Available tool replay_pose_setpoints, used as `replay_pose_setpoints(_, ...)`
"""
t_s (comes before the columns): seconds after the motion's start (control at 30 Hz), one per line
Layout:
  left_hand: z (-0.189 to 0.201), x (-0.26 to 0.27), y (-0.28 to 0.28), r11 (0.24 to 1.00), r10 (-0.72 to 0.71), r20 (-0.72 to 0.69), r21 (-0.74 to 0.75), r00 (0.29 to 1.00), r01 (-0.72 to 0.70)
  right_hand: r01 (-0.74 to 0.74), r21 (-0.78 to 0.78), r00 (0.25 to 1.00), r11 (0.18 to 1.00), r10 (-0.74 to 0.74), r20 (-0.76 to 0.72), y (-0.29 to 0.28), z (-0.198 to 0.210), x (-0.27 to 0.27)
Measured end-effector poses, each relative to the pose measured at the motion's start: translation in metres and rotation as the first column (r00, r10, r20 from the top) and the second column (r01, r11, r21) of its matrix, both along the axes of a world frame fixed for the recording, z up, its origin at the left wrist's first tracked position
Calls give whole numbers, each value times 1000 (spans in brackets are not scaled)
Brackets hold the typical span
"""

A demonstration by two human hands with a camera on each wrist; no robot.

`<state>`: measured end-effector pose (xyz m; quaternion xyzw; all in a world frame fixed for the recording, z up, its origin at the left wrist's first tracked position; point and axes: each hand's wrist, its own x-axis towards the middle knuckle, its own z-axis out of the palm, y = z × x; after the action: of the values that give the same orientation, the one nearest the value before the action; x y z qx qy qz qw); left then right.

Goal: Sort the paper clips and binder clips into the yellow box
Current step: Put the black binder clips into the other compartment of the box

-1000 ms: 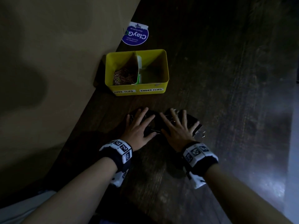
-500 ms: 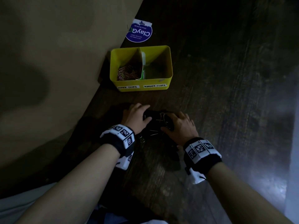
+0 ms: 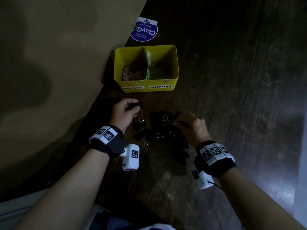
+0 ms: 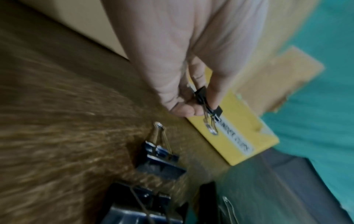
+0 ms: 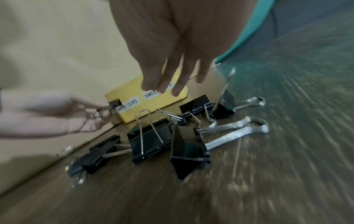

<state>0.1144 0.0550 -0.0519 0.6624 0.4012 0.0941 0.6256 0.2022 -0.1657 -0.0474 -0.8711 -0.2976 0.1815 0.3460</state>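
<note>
Plainly, yellow box (image 3: 146, 83) labels read "PAPER CLIPS", "BINDER CLIPS".

Straight fingers (image 5: 147, 81) above binder clips (image 5: 151, 141)

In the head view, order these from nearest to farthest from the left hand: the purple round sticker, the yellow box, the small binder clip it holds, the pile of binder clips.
1. Small binder clip, pinched in the left hand.
2. Pile of binder clips, on the table to its right.
3. Yellow box, ahead by the wall.
4. Purple round sticker, beyond the box.
</note>
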Motion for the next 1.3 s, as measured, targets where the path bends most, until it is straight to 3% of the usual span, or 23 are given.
replay_pose_setpoints(0.1,11,-7,0,990,42,6,-132,999,-41,-45,-162,997,986,55,57,10,1,-1)
replay_pose_setpoints(0.17,14,-9,1,995,-24,-65,-97,998,18,-137,-405,984,904,171,50,21,5,-5)
replay_pose_setpoints(0.23,15,-11,3,992,-120,-170,8,978,123,-206,-549,956,810,286,64,30,5,-9)
replay_pose_setpoints(0.33,14,-12,2,905,-277,-372,209,886,371,-241,-582,950,777,312,24,35,2,-8)
replay_pose_setpoints(0.43,10,-14,-6,769,-378,-570,246,729,591,-236,-578,951,781,308,27,36,2,-7)
replay_pose_setpoints(0.5,8,-14,-13,739,-380,-625,237,681,630,-216,-571,953,792,298,53,35,2,-8)
replay_pose_setpoints(0.57,4,-15,-17,743,-365,-628,247,687,621,-203,-531,962,823,270,50,32,2,-7)
replay_pose_setpoints(0.7,0,-20,-17,730,-375,-566,307,734,610,-58,-191,998,980,55,-19,22,4,0)
replay_pose_setpoints(0.8,-1,-26,-11,772,-373,-474,318,797,550,-72,-41,989,997,66,-134,21,8,7)
replay_pose_setpoints(0.9,-3,-31,-4,852,-333,-381,270,862,448,-209,-115,976,971,199,-90,31,-1,12)
replay_pose_setpoints(1.0,6,-28,-7,974,-214,-223,31,951,226,-240,-254,969,937,215,-122,52,0,8)
replay_pose_setpoints(1.07,21,-22,-9,976,-116,-53,-190,992,104,-245,-348,969,905,216,-121,64,0,3)
replay_pose_setpoints(1.13,43,-10,-5,925,-66,123,-364,990,107,-292,-454,956,842,271,-113,72,-11,3)
replay_pose_setpoints(1.2,64,7,5,901,-93,229,-394,969,179,-327,-505,942,798,318,-107,76,-21,5)
replay_pose_setpoints(1.3,91,48,17,939,-216,236,-217,947,268,-344,-501,937,794,324,-131,76,-22,7)
